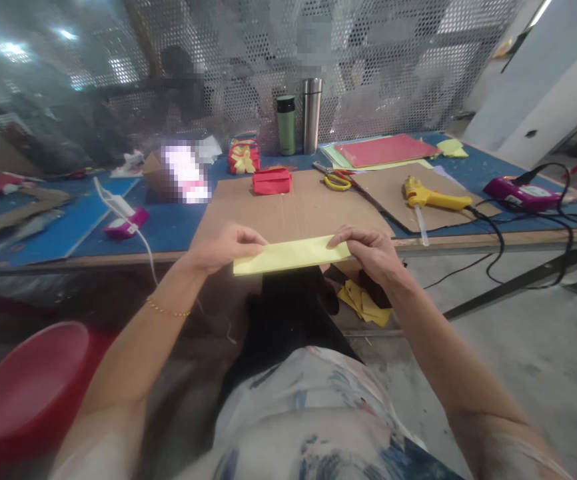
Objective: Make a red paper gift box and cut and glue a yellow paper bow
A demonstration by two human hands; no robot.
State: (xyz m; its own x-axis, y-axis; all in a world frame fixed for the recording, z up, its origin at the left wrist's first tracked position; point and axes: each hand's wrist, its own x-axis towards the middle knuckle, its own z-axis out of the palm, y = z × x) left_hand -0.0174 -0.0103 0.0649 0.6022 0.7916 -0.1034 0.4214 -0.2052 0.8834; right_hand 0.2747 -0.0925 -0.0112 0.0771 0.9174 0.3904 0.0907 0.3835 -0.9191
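A long folded strip of yellow paper [296,256] is stretched between my two hands, just in front of the table's near edge. My left hand [223,249] pinches it near its left end, thumb on top. At the other end, my right hand [368,250] grips the strip with thumb and fingers. Beyond the strip lies a brown cardboard sheet [298,217], with a folded red paper piece [272,181] on its far part. Yellow-handled scissors [336,179] rest to the right of the red piece.
A yellow glue gun [436,197] lies on cardboard at the right, its black cord trailing to a purple power strip [521,195]. Red and green sheets [386,151] and two bottles [312,117] stand or lie at the back. A red stool [33,387] is at lower left.
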